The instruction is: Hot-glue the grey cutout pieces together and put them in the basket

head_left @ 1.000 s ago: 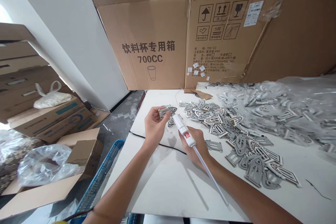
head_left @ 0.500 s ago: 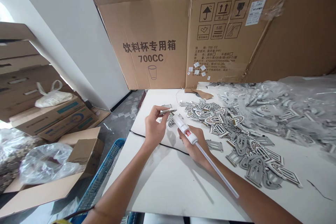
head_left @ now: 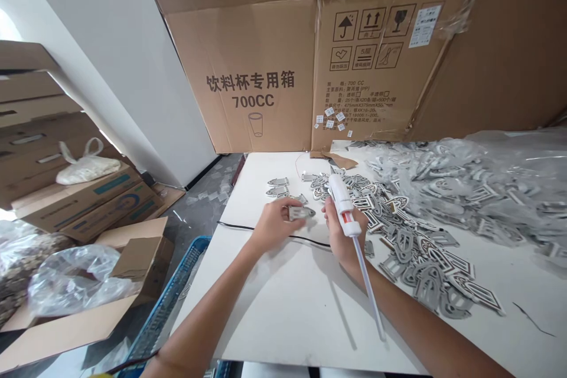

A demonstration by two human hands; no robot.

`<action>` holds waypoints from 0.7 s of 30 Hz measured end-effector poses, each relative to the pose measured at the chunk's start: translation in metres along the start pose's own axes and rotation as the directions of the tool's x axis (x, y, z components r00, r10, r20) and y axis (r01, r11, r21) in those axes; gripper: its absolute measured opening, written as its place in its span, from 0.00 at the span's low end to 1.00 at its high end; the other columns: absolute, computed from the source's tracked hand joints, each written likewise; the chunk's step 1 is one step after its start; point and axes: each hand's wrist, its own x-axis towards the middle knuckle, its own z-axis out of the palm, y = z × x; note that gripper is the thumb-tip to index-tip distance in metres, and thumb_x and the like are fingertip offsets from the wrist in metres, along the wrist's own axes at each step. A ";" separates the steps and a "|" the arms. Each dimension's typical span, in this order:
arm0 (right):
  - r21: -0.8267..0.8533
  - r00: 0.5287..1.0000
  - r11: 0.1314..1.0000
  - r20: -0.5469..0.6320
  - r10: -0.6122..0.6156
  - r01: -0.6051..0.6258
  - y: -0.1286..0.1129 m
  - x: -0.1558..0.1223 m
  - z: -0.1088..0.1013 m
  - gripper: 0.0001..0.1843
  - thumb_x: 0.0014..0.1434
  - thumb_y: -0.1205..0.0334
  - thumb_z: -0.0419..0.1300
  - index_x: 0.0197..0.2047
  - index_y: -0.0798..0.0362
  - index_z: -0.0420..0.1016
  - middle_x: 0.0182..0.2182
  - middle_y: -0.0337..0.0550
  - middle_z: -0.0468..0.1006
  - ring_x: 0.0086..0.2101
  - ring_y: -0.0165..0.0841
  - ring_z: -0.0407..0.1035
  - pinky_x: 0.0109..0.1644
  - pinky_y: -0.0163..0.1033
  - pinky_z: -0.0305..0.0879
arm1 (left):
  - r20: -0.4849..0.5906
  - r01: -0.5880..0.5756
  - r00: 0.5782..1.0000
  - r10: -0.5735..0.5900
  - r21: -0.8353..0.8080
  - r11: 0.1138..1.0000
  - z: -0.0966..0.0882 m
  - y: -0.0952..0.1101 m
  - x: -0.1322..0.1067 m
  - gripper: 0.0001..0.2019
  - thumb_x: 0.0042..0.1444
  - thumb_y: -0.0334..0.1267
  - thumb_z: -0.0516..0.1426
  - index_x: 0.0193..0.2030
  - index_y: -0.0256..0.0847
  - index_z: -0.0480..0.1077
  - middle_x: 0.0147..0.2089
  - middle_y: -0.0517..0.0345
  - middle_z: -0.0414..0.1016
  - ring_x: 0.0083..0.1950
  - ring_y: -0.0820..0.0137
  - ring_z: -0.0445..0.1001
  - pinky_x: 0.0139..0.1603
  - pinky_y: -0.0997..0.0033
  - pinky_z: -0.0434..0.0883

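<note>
Between the fingers of my left hand (head_left: 275, 225) is a small grey bullet-shaped cutout piece (head_left: 302, 212), its pointed end to the right. My right hand (head_left: 348, 236) is closed around a white hot glue gun (head_left: 342, 204), whose nozzle points up and away. A long clear glue stick (head_left: 370, 289) sticks out of the gun's back end. The held piece and the gun are apart. A few similar grey pieces (head_left: 278, 186) lie just beyond my left hand. To the right of the gun spreads a loose heap of grey and white cutout pieces (head_left: 405, 242).
A black cord (head_left: 239, 227) crosses the white table (head_left: 266, 319). Plastic bags (head_left: 452, 171) of similar pieces lie at the back right. Large cardboard boxes (head_left: 261, 41) stand behind the table. A blue basket (head_left: 155, 313) and an open carton (head_left: 146, 266) are at the left.
My right hand has moved the glue gun right and away from the piece, tilting it more upright. My left hand has lowered and turned the piece, bringing it slightly right and nearer me.
</note>
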 end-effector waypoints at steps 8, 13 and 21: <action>0.044 0.996 0.995 -0.006 0.087 -0.087 0.007 0.004 0.003 0.25 0.67 0.37 0.62 0.31 0.50 0.76 0.24 0.42 0.76 0.25 0.34 0.69 0.30 0.39 0.64 | 0.017 -0.297 0.932 0.361 0.607 0.737 0.008 -0.006 0.000 0.17 0.59 0.46 0.67 0.54 0.49 0.78 0.52 0.50 0.79 0.57 0.50 0.72 0.58 0.48 0.65; -0.006 0.999 0.999 0.016 0.039 -0.038 0.007 0.004 0.004 0.25 0.68 0.38 0.60 0.32 0.51 0.76 0.25 0.43 0.78 0.27 0.37 0.73 0.33 0.40 0.67 | -0.004 -0.242 0.940 0.340 0.694 0.678 -0.002 -0.020 0.015 0.13 0.61 0.36 0.65 0.53 0.47 0.76 0.50 0.53 0.83 0.57 0.53 0.73 0.58 0.49 0.61; -0.037 1.000 0.999 0.018 0.004 -0.003 0.012 0.007 0.002 0.23 0.69 0.41 0.60 0.33 0.51 0.79 0.27 0.44 0.80 0.29 0.38 0.75 0.35 0.41 0.69 | 0.072 -0.290 0.937 0.341 0.707 0.646 0.007 -0.002 0.001 0.08 0.62 0.41 0.65 0.48 0.49 0.78 0.47 0.58 0.85 0.56 0.55 0.73 0.58 0.49 0.59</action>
